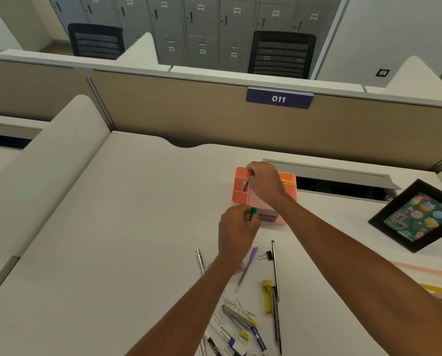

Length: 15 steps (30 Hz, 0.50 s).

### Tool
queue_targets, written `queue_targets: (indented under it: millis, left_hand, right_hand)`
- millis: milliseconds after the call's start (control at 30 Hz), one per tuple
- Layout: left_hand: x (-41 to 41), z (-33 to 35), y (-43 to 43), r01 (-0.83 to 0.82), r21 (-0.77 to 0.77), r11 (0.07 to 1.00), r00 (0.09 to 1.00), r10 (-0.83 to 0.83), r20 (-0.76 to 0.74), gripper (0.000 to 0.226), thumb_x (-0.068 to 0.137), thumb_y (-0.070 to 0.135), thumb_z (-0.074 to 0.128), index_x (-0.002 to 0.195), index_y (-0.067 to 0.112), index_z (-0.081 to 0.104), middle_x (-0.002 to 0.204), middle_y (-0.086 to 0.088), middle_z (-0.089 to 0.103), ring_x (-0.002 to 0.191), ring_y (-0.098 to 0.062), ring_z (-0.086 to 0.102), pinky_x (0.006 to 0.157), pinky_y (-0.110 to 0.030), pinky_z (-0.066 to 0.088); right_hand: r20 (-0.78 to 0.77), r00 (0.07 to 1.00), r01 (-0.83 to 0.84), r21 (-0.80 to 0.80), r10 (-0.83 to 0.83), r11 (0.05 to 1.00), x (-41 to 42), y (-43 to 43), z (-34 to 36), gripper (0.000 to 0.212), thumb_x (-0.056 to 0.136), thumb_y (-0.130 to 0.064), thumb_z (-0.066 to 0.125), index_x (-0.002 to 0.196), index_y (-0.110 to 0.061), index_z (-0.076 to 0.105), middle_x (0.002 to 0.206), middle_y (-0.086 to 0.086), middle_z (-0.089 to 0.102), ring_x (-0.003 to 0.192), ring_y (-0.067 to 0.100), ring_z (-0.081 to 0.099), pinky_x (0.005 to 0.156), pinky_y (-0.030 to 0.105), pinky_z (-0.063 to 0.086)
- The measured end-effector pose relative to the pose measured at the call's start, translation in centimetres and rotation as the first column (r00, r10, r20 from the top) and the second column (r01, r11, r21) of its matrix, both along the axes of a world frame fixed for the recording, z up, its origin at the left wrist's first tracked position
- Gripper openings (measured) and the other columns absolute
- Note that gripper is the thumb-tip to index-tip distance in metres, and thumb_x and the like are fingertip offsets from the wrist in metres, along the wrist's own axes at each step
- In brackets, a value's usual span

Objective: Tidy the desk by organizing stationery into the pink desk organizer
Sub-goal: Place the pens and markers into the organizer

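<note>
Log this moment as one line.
right hand: red marker into pink organizer | left hand: holds green pen | desk: pens remain

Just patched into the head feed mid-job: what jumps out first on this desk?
The pink desk organizer at mid-desk, with the right hand lowering a red-capped pen into a left compartment. Just in front, the left hand grips a green-capped marker. Loose pens and paper clips lie scattered along the near edge, and a black picture frame lies at the right.

Pink desk organizer (240, 194) matt plastic; desk (137, 227) smooth matt laminate; paper clips (240, 308) shiny metal (wire).
</note>
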<state>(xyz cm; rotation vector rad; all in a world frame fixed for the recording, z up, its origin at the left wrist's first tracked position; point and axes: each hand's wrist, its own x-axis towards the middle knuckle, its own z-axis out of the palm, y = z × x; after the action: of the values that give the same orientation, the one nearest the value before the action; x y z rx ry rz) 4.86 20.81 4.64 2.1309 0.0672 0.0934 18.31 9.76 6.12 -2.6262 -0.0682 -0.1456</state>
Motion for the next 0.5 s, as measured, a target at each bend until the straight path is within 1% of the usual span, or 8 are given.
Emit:
queue_targets:
  millis: [67, 167, 267, 400, 467, 500]
  left_hand:
    - [0.4, 0.4, 0.8, -0.019, 0.009, 1.000, 1.000, 0.019, 0.003, 0.018, 0.095, 0.023, 0.067, 0.077, 0.020, 0.066, 0.066, 0.004, 0.062, 0.061, -0.013, 0.058, 0.065, -0.035, 0.057]
    - [0.8, 0.6, 1.8, -0.030, 0.025, 0.999, 0.999, 0.030, 0.019, 0.014, 0.096, 0.026, 0.066, 0.085, 0.019, 0.071, 0.068, 0.005, 0.065, 0.065, -0.015, 0.062, 0.069, -0.039, 0.059]
    - [1.0, 0.9, 2.6, -0.036, 0.017, 0.999, 0.999, 0.035, 0.037, 0.012, 0.096, 0.026, 0.065, 0.095, 0.018, 0.074, 0.075, 0.006, 0.068, 0.070, -0.014, 0.063, 0.072, -0.039, 0.059]
    - [1.4, 1.6, 3.5, -0.056, -0.031, 0.998, 0.997, 0.057, 0.058, 0.022, 0.099, 0.023, 0.062, 0.115, 0.016, 0.076, 0.093, 0.006, 0.074, 0.082, -0.009, 0.068, 0.079, -0.034, 0.061]
    - [1.7, 2.2, 3.9, -0.061, -0.050, 0.997, 0.994, 0.066, 0.089, 0.024, 0.101, 0.023, 0.062, 0.120, 0.016, 0.075, 0.101, 0.005, 0.075, 0.087, -0.009, 0.068, 0.082, -0.030, 0.061]
    - [1.8, 2.5, 4.0, -0.064, -0.060, 0.996, 0.992, 0.070, 0.107, 0.024, 0.102, 0.024, 0.063, 0.122, 0.015, 0.074, 0.104, 0.004, 0.075, 0.089, -0.009, 0.068, 0.083, -0.026, 0.061]
  right_hand:
    - [-0.002, 1.000, 0.002, 0.005, -0.002, 1.000, -0.1, 0.0, 0.1, 0.022, 0.098, -0.014, 0.069, 0.119, -0.011, 0.073, 0.113, 0.006, 0.075, 0.097, 0.019, 0.068, 0.089, 0.038, 0.060]
    - [-0.013, 1.000, 0.018, 0.020, -0.017, 1.000, -0.2, 0.1, 0.3, 0.024, 0.098, -0.013, 0.069, 0.121, -0.012, 0.072, 0.114, 0.006, 0.074, 0.097, 0.019, 0.068, 0.088, 0.036, 0.059]
    - [-0.013, 0.999, 0.043, 0.051, -0.042, 0.998, -0.4, 0.1, 0.9, 0.027, 0.096, -0.012, 0.070, 0.124, -0.013, 0.071, 0.117, 0.006, 0.072, 0.101, 0.019, 0.067, 0.087, 0.033, 0.057]
    - [0.037, 0.997, 0.072, 0.059, -0.074, 0.996, -1.5, -0.6, 2.1, 0.034, 0.097, -0.012, 0.069, 0.130, -0.016, 0.067, 0.132, 0.005, 0.064, 0.115, 0.022, 0.062, 0.090, 0.029, 0.049]
    - [0.077, 0.993, 0.081, 0.105, -0.089, 0.991, -2.4, -0.7, 3.1, 0.032, 0.097, -0.015, 0.068, 0.129, -0.016, 0.068, 0.130, 0.004, 0.065, 0.113, 0.020, 0.063, 0.090, 0.028, 0.049]
    - [0.091, 0.992, 0.069, 0.147, -0.083, 0.987, -2.9, -0.7, 3.7, 0.029, 0.098, -0.019, 0.069, 0.126, -0.016, 0.070, 0.124, 0.003, 0.068, 0.107, 0.018, 0.064, 0.089, 0.028, 0.051]
